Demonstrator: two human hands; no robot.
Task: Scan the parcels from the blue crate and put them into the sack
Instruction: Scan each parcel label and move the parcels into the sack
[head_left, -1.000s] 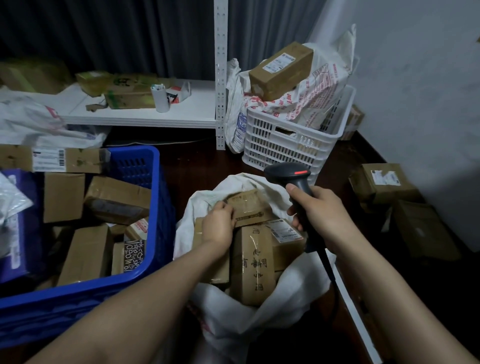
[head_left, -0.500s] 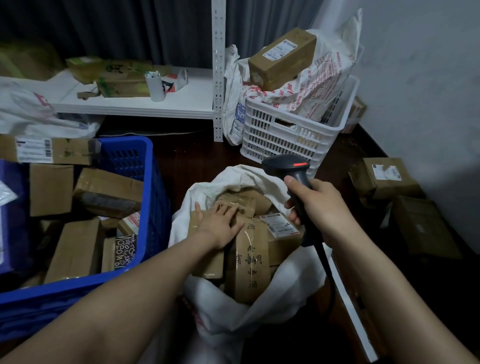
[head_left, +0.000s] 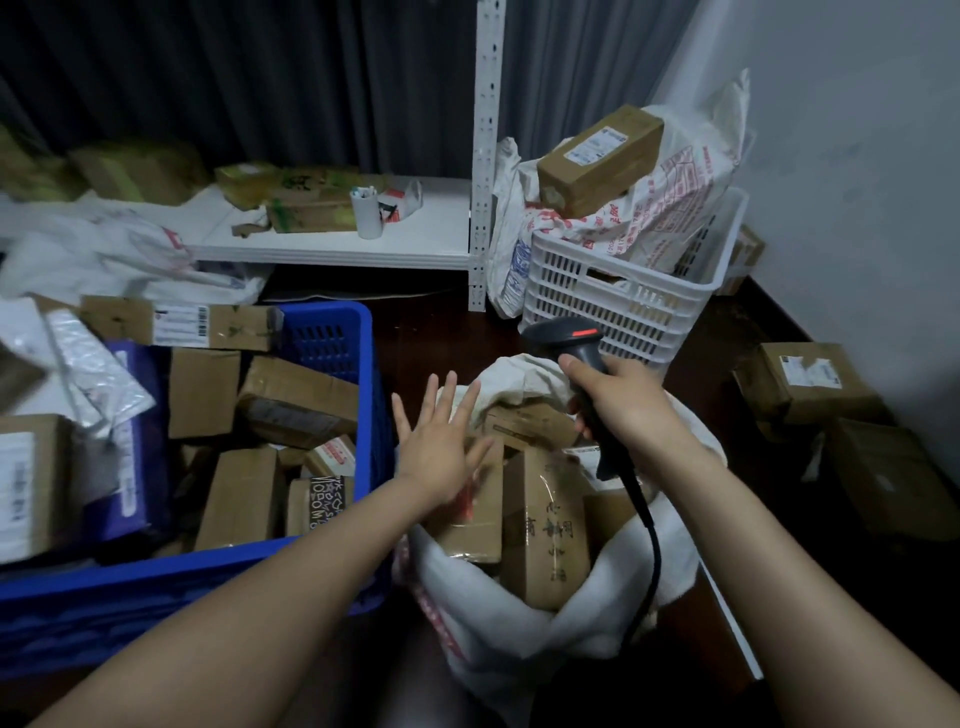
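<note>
Dark floor: sack (head_left: 519, 613) near full, blue crate (head_left: 332, 332) well stocked; left hand (head_left: 441, 447) spread empty, right hand (head_left: 628, 400) grips scanner (head_left: 566, 335)

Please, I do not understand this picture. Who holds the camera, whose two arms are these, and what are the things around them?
The camera sits on a person's head and looks down, so the arms are that person's own. The right hand grips a black barcode scanner with a cable. The left hand is open and empty, above a white sack full of cardboard parcels. To the left stands a blue crate with more parcels. Behind are a white shelf and a white basket.
</note>
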